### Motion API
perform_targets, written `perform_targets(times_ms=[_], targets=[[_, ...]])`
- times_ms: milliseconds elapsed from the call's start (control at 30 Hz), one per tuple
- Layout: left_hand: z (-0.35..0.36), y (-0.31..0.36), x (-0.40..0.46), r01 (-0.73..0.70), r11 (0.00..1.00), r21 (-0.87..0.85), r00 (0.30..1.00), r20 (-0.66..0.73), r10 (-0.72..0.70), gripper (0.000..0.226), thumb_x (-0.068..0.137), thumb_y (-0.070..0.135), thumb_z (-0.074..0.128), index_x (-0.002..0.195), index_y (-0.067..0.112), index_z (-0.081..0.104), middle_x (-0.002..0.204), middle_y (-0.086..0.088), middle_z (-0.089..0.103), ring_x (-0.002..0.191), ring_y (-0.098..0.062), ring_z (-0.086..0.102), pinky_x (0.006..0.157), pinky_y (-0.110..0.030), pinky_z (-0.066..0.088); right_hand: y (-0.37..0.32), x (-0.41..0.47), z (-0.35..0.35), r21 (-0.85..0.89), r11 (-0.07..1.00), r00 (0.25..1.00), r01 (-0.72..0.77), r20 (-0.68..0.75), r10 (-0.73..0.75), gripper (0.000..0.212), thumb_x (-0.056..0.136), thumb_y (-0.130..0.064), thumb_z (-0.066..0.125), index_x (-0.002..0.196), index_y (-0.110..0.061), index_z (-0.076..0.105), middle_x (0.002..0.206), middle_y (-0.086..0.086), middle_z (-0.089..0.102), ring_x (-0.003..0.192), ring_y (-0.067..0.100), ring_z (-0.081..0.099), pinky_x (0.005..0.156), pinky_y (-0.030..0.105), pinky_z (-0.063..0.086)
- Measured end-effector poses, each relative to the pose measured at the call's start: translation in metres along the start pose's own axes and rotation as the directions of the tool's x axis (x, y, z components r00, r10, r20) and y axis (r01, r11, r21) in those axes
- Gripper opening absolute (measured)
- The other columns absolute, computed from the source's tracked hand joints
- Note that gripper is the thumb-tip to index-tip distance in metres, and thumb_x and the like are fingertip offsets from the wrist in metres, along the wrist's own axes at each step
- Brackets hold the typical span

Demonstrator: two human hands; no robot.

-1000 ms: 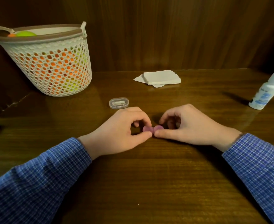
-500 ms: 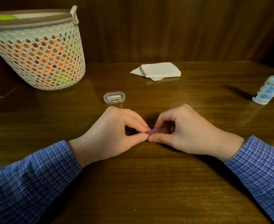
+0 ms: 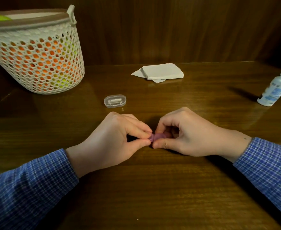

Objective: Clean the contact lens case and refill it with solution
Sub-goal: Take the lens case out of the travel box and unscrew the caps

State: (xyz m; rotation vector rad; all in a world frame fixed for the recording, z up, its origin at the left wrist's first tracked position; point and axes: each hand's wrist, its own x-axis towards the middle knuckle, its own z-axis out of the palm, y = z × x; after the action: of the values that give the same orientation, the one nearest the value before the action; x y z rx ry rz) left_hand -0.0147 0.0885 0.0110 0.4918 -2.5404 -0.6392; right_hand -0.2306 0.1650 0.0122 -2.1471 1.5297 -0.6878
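Both hands meet low over the desk [image 3: 153,188]; the left hand [image 3: 113,140] and right hand [image 3: 189,135] each keep a pinching grip on the purple lens case [image 3: 158,136]; the bottle [image 3: 275,87] stands far right.

Both hands rest low, close together, fingertips almost touching. The left hand [image 3: 113,140] curls its thumb and fingers in a pinch. The right hand [image 3: 187,135] does the same. Both arms wear blue checked sleeves [image 3: 37,188].

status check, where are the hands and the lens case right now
Left hand and right hand both pinching the purple lens case low over the table. Solution bottle far right, untouched. Nothing in the way.
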Motion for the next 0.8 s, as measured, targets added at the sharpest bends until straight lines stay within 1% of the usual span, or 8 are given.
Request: perform_targets(times_ms=[67, 267, 367, 433, 533, 633, 733, 800], targets=[[0.0001, -0.0006, -0.0002, -0.001, 1.0, 0.0, 1.0, -0.001, 0.001, 0.02, 0.086, 0.019, 0.081, 0.106, 0.019, 0.082, 0.108, 0.01, 0.079, 0.101, 0.002, 0.07, 0.087, -0.021, 0.058, 0.0011, -0.0008, 0.0, 0.005, 1.0, 1.0, 0.015, 0.012, -0.015, 0.024, 0.083, -0.047, 0.077, 0.09, -0.024, 0.077, 0.08, -0.01, 0.072, 0.07, 0.012, 0.067, 0.055, 0.022, 0.054], [0.0011, 0.0017, -0.0017, -0.005, 1.0, 0.018, 1.0, -0.029, 0.006, 0.019, 0.086, 0.022, 0.081, 0.104, 0.02, 0.082, 0.105, 0.011, 0.079, 0.098, 0.002, 0.07, 0.085, -0.022, 0.059, 0.0022, 0.0002, -0.0019, -0.013, 1.0, 1.0, -0.02, 0.015, 0.02, 0.023, 0.082, -0.051, 0.077, 0.092, -0.03, 0.076, 0.079, -0.012, 0.071, 0.07, 0.009, 0.066, 0.057, 0.021, 0.054], [0.0014, 0.0037, -0.0023, -0.009, 0.999, 0.031, 0.999, -0.045, 0.01, 0.017, 0.085, 0.024, 0.08, 0.102, 0.022, 0.083, 0.101, 0.013, 0.078, 0.095, 0.003, 0.07, 0.085, -0.021, 0.058, 0.0032, -0.0034, -0.0008, -0.102, 0.995, 0.998, -0.015, -0.06, 0.009, 0.032, 0.08, -0.061, 0.073, 0.096, -0.034, 0.075, 0.085, -0.016, 0.068, 0.075, 0.006, 0.063, 0.06, 0.02, 0.055], [0.0016, 0.0045, -0.0033, -0.014, 0.999, 0.045, 0.999, -0.045, 0.016, 0.016, 0.085, 0.025, 0.081, 0.101, 0.022, 0.083, 0.099, 0.012, 0.078, 0.094, 0.002, 0.07, 0.084, -0.021, 0.059, 0.0037, -0.0056, -0.0002, -0.1, 0.995, 0.993, -0.021, -0.115, 0.01, 0.034, 0.078, -0.062, 0.073, 0.098, -0.034, 0.074, 0.088, -0.017, 0.068, 0.078, 0.003, 0.063, 0.062, 0.017, 0.054], [0.0013, 0.0041, -0.0039, -0.011, 0.999, 0.05, 0.999, -0.037, 0.012, 0.015, 0.085, 0.025, 0.081, 0.1, 0.02, 0.083, 0.099, 0.011, 0.078, 0.095, 0.0, 0.07, 0.083, -0.024, 0.059, 0.0046, -0.006, 0.0006, -0.034, 0.999, 0.99, -0.033, -0.138, 0.028, 0.032, 0.077, -0.054, 0.079, 0.101, -0.033, 0.074, 0.088, -0.017, 0.07, 0.081, 0.002, 0.066, 0.064, 0.013, 0.053], [0.0007, 0.0031, -0.0033, -0.006, 0.999, 0.037, 1.0, -0.027, 0.007, 0.016, 0.085, 0.023, 0.081, 0.1, 0.019, 0.083, 0.1, 0.01, 0.078, 0.096, 0.0, 0.071, 0.085, -0.025, 0.059, 0.0058, -0.0069, 0.0021, 0.025, 0.998, 0.989, -0.05, -0.139, 0.053, 0.036, 0.079, -0.041, 0.085, 0.111, -0.033, 0.071, 0.089, -0.018, 0.072, 0.082, 0.001, 0.069, 0.065, 0.011, 0.053], [0.0002, 0.0031, -0.0029, -0.008, 0.999, 0.038, 1.0, -0.026, 0.009, 0.016, 0.085, 0.023, 0.082, 0.101, 0.019, 0.083, 0.101, 0.01, 0.079, 0.097, 0.001, 0.07, 0.088, -0.023, 0.057, 0.0053, -0.0073, 0.0018, 0.065, 0.996, 0.989, -0.055, -0.13, 0.064, 0.045, 0.079, -0.035, 0.085, 0.121, -0.034, 0.067, 0.093, -0.018, 0.074, 0.083, 0.002, 0.07, 0.069, 0.019, 0.058], [-0.0003, 0.0032, -0.0028, -0.008, 0.999, 0.032, 1.0, -0.025, 0.009, 0.016, 0.085, 0.023, 0.081, 0.1, 0.019, 0.083, 0.101, 0.01, 0.079, 0.098, 0.001, 0.07, 0.088, -0.022, 0.057, 0.005, -0.0074, 0.0005, 0.07, 0.997, 0.993, -0.045, -0.11, 0.053, 0.049, 0.081, -0.033, 0.084, 0.125, -0.033, 0.065, 0.096, -0.018, 0.075, 0.087, 0.003, 0.071, 0.075, 0.024, 0.06]])
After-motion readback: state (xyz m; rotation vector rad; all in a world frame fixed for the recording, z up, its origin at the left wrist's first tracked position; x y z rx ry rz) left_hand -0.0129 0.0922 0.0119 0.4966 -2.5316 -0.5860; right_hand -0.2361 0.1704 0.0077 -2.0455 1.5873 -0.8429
